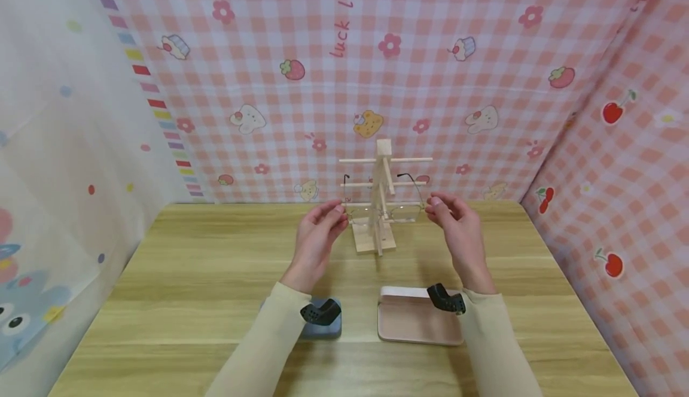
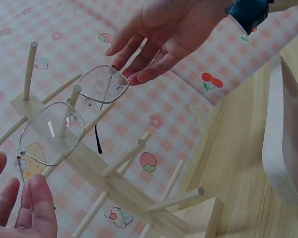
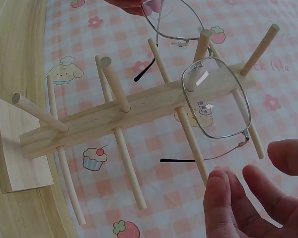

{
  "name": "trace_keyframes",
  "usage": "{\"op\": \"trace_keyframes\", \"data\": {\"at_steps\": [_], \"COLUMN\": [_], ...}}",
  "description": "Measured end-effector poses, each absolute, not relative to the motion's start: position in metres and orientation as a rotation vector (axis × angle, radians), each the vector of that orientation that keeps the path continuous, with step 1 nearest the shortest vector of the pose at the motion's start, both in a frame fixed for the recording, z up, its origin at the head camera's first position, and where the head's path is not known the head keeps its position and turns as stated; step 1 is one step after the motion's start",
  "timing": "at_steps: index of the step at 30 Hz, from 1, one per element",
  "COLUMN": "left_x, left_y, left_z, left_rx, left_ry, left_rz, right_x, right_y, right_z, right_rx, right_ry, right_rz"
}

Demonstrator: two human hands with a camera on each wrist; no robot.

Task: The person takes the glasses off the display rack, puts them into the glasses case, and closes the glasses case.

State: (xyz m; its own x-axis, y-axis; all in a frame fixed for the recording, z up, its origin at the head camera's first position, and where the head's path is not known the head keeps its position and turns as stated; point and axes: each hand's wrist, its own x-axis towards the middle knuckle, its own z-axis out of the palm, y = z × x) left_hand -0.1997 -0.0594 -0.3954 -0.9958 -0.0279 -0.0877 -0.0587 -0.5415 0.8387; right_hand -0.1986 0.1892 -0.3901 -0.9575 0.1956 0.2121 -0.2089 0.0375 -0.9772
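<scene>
A pair of thin metal-rimmed eyeglasses (image 3: 216,96) hangs with its bridge at a front peg of a wooden peg stand (image 1: 384,147). Its dark-tipped temples point back past the stand's side pegs. My left hand (image 1: 322,235) is beside the left hinge, thumb and fingers apart; part of that temple is hidden behind the fingers in the left wrist view. On the other side, my right hand (image 1: 460,229) hovers near the right hinge. The right wrist view shows a gap between its fingertips (image 3: 218,181) and the rim, with the thumb spread away.
Closer to me on the wooden table (image 1: 215,265) lies an open glasses case (image 1: 414,323) with a pinkish inside. A blue-grey case (image 1: 329,327) is partly under my left forearm. Behind the stand hangs a pink checked cloth (image 1: 323,104). Other pegs jut from the stand.
</scene>
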Motion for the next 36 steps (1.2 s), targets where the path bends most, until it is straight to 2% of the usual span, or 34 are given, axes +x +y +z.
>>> {"op": "trace_keyframes", "data": {"at_steps": [18, 36], "left_x": [-0.205, -0.202], "left_y": [-0.053, -0.053], "left_z": [-0.396, -0.39], "left_rx": [-0.152, -0.136], "left_ry": [1.431, 1.418], "left_rz": [2.769, 2.787], "right_x": [-0.212, -0.208], "right_y": [0.184, 0.182], "right_z": [-0.388, -0.38], "right_rx": [0.013, -0.021], "right_ry": [-2.017, -1.933], "right_rz": [2.156, 2.213]}}
